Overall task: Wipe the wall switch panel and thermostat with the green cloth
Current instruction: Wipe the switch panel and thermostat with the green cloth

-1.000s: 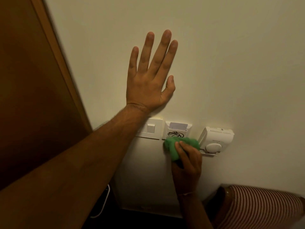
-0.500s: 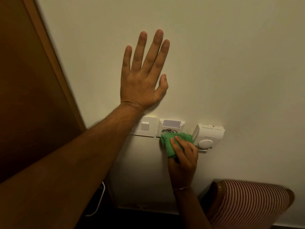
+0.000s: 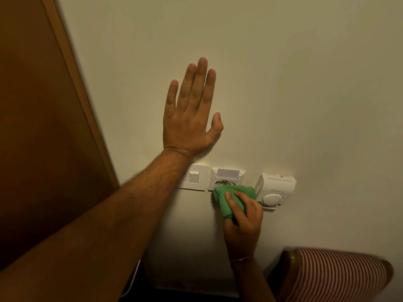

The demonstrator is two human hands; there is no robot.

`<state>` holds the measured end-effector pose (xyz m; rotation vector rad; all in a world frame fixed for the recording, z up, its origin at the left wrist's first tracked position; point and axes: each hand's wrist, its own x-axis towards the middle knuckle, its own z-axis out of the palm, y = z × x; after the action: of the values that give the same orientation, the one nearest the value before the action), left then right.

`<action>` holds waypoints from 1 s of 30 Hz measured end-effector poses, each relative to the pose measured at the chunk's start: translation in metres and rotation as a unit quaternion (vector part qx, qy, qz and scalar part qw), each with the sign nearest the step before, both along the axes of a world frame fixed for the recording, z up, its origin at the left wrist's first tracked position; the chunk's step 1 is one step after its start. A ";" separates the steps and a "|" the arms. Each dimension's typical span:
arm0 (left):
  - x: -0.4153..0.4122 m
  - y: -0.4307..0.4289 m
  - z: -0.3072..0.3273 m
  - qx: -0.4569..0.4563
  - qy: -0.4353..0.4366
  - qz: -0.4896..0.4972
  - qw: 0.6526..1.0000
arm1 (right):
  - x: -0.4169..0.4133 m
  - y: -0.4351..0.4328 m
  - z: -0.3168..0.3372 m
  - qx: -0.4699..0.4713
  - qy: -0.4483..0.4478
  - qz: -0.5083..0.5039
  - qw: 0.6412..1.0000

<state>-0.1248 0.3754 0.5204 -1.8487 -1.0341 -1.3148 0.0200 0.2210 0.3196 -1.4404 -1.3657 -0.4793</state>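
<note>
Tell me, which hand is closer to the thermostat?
Right. The right hand, holding the green cloth, sits just beside the thermostat, at its lower left. The left hand lies flat on the wall above the switch panel, farther away.

bunched green cloth [image 3: 226,198]: pressed on wall, overlapping lower edge of white card-slot switch panel [image 3: 226,179] | boxy white vented thermostat [image 3: 275,188] with round dial: just right, touching cloth

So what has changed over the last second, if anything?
Little. The right hand keeps the green cloth bunched at the card holder's lower edge, beside the thermostat. The left hand stays flat on the wall; only the camera shifted.
</note>
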 end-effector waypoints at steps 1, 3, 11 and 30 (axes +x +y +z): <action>0.000 0.000 0.000 0.001 0.001 0.001 1.000 | -0.006 0.002 -0.001 -0.002 0.018 -0.003 1.000; 0.000 0.000 0.001 0.002 0.003 -0.002 1.000 | -0.024 0.008 0.000 -0.009 0.026 0.010 1.000; -0.001 -0.003 0.002 -0.006 -0.002 0.018 1.000 | -0.015 0.006 0.009 -0.010 -0.030 0.033 0.999; 0.002 -0.008 0.003 0.010 -0.008 0.036 0.999 | 0.002 0.003 0.014 0.012 0.036 0.010 0.999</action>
<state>-0.1227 0.3671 0.5238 -1.7722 -1.0813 -1.2968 0.0217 0.2235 0.3337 -1.4111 -1.3111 -0.4250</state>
